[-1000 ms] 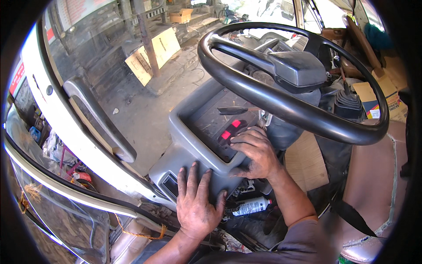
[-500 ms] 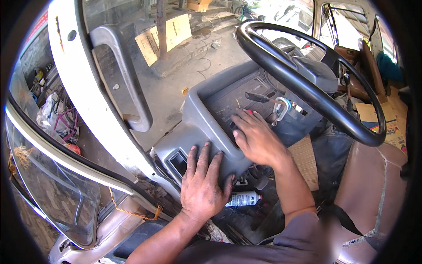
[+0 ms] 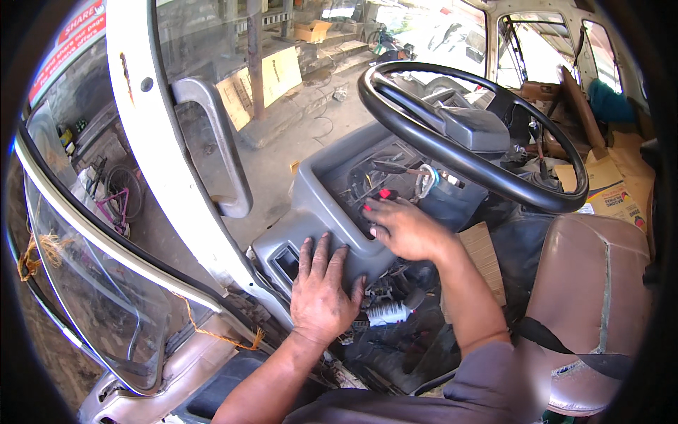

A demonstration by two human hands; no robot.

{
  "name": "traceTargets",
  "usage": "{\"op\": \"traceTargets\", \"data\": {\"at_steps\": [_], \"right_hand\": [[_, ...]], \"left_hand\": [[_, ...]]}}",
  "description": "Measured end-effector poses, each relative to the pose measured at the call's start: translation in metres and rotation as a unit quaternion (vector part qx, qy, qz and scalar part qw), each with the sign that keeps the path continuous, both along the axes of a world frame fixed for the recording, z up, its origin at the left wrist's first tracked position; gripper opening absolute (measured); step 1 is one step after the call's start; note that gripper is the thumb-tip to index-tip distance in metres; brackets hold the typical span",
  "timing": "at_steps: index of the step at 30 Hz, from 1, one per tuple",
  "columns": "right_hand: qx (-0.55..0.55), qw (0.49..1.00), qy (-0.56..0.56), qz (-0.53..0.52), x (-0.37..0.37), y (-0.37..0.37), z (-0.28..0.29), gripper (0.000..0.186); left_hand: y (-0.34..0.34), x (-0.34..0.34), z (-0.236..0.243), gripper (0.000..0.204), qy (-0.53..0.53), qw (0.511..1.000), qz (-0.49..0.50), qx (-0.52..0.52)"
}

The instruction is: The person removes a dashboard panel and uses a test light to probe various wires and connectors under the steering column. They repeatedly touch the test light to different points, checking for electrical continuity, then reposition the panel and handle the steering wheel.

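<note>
Vehicle cab (image 3: 166,169); grey dash panel (image 3: 321,208) below the steering wheel (image 3: 452,157). Your left hand (image 3: 323,300) lies spread on it, apart from your right hand (image 3: 413,227) beside a red piece (image 3: 385,193); right grip undeterminable.

L hand (image 3: 323,300) flat on grey dash panel (image 3: 288,235), ctr frame; R hand (image 3: 409,227) over dash recess (image 3: 346,189), nr red piece (image 3: 385,193). Blk steering wheel (image 3: 459,154) upper R, brn seat (image 3: 572,275) lower R, wht can (image 3: 388,314) lower ctr.

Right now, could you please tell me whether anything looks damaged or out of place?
Yes: the brown seat has a ragged seam that looks split, the white pillar bears a rust-coloured streak, and a white container lies on its side below the dashboard.
</note>
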State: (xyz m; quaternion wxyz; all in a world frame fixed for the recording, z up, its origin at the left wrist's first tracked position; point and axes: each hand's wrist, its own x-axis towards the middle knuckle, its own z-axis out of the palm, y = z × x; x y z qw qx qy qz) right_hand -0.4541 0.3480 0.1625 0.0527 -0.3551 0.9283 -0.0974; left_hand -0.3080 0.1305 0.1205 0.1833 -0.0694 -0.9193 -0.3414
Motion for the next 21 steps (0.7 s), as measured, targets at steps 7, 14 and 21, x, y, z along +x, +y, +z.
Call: {"op": "traceTargets", "data": {"at_steps": [7,14,21], "right_hand": [[-0.213,0.963,0.151,-0.064,0.044,0.003,-0.038,0.032],[-0.226,0.950,0.204,-0.070,0.038,-0.002,-0.060,0.034],[-0.282,0.926,0.228,-0.103,0.040,-0.008,-0.073,0.035]], "left_hand": [[0.006,0.001,0.005,0.065,0.000,0.999,0.019,-0.031],[0.001,0.002,-0.008,0.064,0.014,0.999,0.017,-0.024],[0.009,-0.003,-0.009,0.061,0.049,0.995,0.006,-0.092]]}}
